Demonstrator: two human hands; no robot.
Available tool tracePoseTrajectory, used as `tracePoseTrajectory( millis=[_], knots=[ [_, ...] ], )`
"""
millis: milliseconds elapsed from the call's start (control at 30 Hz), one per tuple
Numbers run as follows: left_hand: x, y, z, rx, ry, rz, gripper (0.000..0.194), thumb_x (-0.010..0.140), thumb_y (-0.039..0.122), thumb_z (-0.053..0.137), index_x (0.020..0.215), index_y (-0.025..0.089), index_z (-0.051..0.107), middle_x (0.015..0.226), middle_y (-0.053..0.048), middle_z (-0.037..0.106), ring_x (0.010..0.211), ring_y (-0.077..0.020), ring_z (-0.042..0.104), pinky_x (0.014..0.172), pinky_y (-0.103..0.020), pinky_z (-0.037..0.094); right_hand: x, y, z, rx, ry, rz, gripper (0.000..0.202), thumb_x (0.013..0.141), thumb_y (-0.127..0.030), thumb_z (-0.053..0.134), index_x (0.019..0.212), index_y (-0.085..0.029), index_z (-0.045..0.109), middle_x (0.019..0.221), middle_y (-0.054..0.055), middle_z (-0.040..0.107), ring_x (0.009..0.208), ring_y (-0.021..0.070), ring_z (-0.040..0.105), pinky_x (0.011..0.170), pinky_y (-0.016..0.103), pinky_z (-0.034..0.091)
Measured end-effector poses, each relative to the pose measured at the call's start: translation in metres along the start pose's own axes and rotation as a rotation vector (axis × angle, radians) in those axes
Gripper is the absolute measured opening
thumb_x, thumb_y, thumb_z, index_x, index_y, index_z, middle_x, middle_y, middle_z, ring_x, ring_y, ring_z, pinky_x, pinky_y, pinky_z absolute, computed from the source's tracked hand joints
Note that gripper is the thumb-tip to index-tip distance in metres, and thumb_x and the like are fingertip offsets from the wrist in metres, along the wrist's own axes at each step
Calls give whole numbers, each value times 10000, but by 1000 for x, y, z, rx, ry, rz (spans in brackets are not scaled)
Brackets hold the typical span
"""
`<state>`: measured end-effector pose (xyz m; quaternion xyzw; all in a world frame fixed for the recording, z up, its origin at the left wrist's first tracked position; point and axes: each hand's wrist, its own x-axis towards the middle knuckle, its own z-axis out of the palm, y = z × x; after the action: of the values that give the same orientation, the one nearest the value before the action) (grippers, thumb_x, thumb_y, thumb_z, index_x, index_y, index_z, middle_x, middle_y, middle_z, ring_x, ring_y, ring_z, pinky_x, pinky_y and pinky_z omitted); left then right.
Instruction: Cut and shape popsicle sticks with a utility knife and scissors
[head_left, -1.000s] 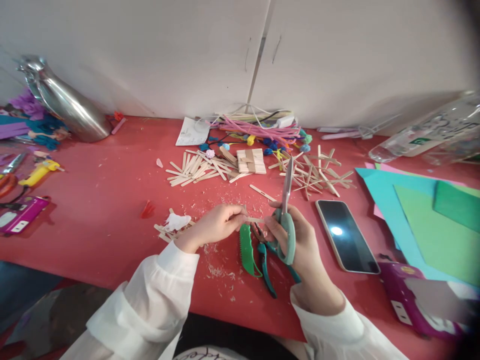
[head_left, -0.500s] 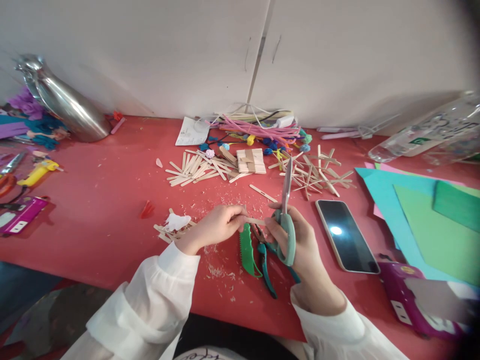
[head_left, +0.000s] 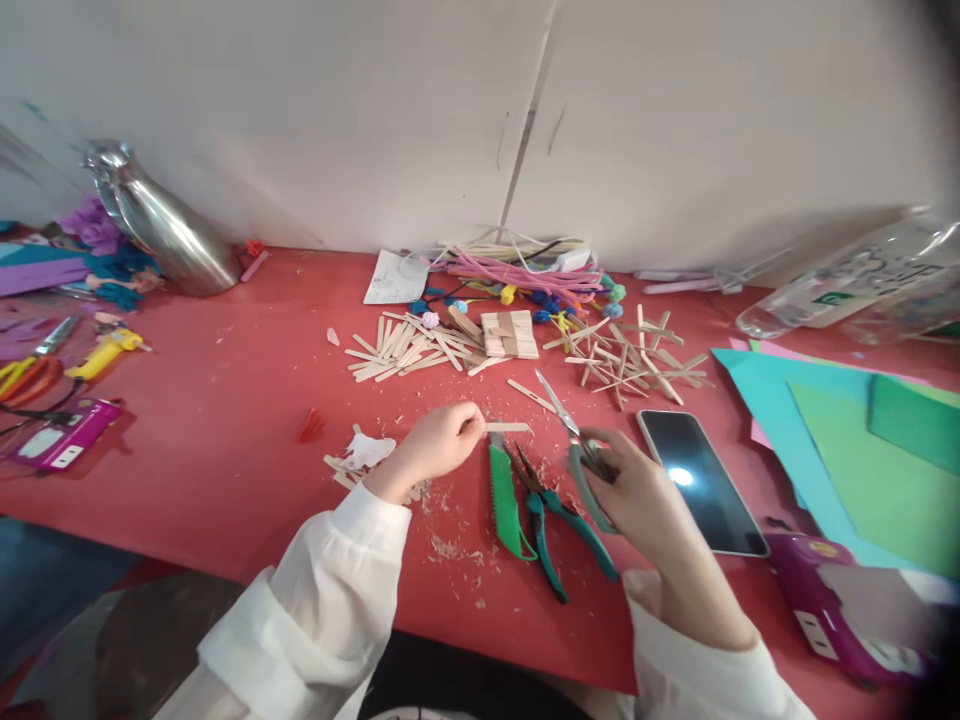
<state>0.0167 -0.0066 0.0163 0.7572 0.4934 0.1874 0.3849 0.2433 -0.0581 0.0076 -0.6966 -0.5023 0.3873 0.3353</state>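
My left hand (head_left: 448,438) is closed on one end of a flat wooden craft stick (head_left: 508,427), whose other end points right. In my right hand (head_left: 637,490) is a pair of scissors (head_left: 574,440) with grey-green handles, the blades together and pointing up and left. Below the stick lies a green-handled utility knife (head_left: 507,505). Beside it, between my hands, rest needle-nose pliers (head_left: 547,510) with teal handles, their handles spread. Wood shavings (head_left: 450,548) are scattered around. A notched craft stick (head_left: 531,395) lies just beyond my hands.
Loose craft sticks (head_left: 405,345), a bundle of sticks (head_left: 510,334) and joined sticks (head_left: 634,355) lie farther back. A phone (head_left: 701,480) and coloured paper (head_left: 832,450) are on the right. A steel jug (head_left: 172,225) and yellow glue gun (head_left: 109,353) stand at left.
My right hand has moved right and down with the scissors, away from the craft stick it was touching. The scissors have tilted left. My left hand keeps the stick, and the pliers show more fully.
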Motion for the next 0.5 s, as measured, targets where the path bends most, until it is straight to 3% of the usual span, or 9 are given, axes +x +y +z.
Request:
tracePoseTrajectory(
  millis=[100,200,267,333,400,500],
  knots=[
    [0,1,-2,-29,32,1,215,873,260,382,682,185,446,637,27,497,607,-123,478,560,-221,322,-18,5,-9,18,40,13,340,624,-343,688,924,-234,573,542,-44,551,429,103,438,426,230,333],
    [-2,5,-5,-128,9,-9,176,856,251,395,716,183,478,678,24,529,644,-122,502,598,-219,349,-49,5,-6,159,-35,26,445,682,-476,633,1030,-217,536,598,-18,569,430,100,417,410,236,336],
    [-4,8,-7,-163,-19,-30,164,841,237,400,709,184,482,652,33,527,597,-112,491,570,-212,346,-72,5,3,522,-109,71,368,736,-491,598,977,-220,538,600,-35,498,429,69,362,402,212,289],
    [-6,9,-9,-164,-34,-41,180,834,240,397,677,184,465,601,45,503,530,-100,461,533,-205,337,-91,4,16,749,-260,85,338,749,-506,589,928,-224,535,592,-49,437,411,50,308,371,197,244],
    [-7,8,-9,-161,-40,-39,201,836,267,394,663,185,454,573,53,484,482,-92,431,504,-202,330,-106,4,29,866,-317,108,361,744,-526,587,956,-241,526,581,-58,410,388,47,277,339,190,228],
    [-9,2,-9,-158,-39,-35,221,836,303,401,662,183,462,561,57,461,454,-86,404,482,-202,317,-118,2,41,951,-267,152,357,767,-524,565,966,-231,517,571,-60,411,381,44,269,328,183,229]
  ],
)
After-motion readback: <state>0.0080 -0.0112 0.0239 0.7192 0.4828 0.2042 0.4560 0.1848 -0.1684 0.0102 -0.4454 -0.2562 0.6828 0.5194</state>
